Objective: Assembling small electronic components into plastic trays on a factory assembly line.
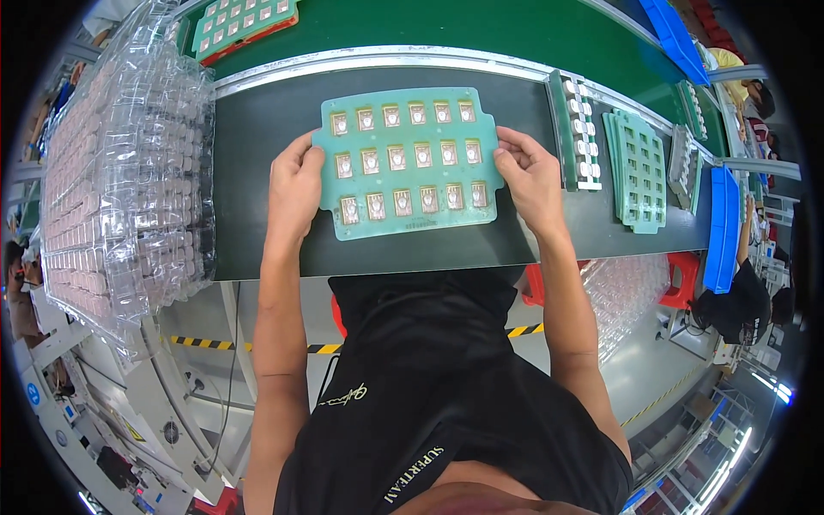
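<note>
A pale green tray plate (410,176) with rows of square pockets is held level above the dark worktop. Each pocket seems to carry a small light part. My left hand (296,184) grips the plate's left tab, thumb on top. On the opposite tab, my right hand (532,176) has its thumb on the upper face and its fingers around the edge. The undersides of both hands' grip are hidden by the plate.
Clear plastic trays of pale parts (129,180) are stacked high at the left. On the right stand a rack of white blocks (581,133), several green plates (639,172) and a blue bin (723,227). Behind the metal rail (378,58), a loaded green tray (240,24) sits on the green belt (481,30).
</note>
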A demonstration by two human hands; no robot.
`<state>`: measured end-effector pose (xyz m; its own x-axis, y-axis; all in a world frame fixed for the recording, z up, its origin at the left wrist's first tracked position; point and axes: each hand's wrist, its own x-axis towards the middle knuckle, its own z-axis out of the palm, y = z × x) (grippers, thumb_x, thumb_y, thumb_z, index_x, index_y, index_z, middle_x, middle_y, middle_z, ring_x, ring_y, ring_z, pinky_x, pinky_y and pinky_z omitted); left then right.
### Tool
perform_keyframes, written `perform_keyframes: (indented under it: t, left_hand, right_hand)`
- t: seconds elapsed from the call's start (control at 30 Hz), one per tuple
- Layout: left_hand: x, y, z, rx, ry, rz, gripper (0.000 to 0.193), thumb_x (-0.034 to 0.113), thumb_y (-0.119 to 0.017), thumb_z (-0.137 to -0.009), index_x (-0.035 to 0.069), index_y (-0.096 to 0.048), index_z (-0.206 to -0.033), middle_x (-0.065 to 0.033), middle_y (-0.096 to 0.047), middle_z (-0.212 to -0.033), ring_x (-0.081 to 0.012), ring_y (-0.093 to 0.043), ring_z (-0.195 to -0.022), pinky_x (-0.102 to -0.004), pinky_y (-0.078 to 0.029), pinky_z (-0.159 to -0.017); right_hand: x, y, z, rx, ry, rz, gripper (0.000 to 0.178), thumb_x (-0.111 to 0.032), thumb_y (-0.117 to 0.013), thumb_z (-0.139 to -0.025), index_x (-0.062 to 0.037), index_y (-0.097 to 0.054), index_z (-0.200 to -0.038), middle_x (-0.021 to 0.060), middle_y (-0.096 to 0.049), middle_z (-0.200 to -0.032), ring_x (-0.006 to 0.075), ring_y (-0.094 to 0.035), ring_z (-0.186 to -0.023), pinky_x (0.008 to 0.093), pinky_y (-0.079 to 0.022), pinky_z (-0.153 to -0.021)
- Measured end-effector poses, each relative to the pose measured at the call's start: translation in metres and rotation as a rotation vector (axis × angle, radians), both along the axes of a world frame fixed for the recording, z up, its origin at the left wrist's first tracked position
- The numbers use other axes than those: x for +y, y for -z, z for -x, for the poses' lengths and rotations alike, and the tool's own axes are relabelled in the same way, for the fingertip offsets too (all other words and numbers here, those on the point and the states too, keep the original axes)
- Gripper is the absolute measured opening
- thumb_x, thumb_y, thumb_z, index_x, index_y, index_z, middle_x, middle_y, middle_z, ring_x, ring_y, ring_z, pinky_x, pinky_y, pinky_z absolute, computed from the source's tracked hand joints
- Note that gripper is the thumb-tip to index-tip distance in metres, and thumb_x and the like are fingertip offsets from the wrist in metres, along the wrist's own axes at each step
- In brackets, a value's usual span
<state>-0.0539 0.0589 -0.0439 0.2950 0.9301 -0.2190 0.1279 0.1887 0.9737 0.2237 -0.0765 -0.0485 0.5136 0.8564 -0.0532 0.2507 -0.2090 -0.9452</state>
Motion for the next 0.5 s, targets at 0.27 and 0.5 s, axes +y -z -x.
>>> perform_keyframes:
  t: [0.27,0.5]
  left_hand:
    - [-0.001,0.003,0.004,0.035,0.022,0.0,0.037,0.01,-0.047,-0.099,-0.008,-0.065,-0.126,-0.0068,-0.071,-0.097,-0.0077,-0.06,-0.082,-0.0242,-0.049,-0.074]
    - [0.002,-0.003,0.004,0.102,0.024,0.015,0.036,0.009,-0.046,-0.099,-0.007,-0.065,-0.126,-0.0065,-0.07,-0.098,-0.0073,-0.06,-0.082,-0.0238,-0.048,-0.074]
  right_hand:
    - [-0.001,-0.003,0.004,-0.111,0.005,0.0,0.037,-0.012,-0.067,-0.089,0.0059,-0.067,-0.121,0.0129,-0.073,-0.099,0.014,-0.068,-0.081,0.0296,-0.055,-0.076]
    - [-0.002,-0.004,0.005,-0.121,0.008,0.017,0.037,-0.014,-0.067,-0.089,0.0062,-0.067,-0.12,0.0142,-0.073,-0.101,0.0162,-0.07,-0.082,0.031,-0.056,-0.077]
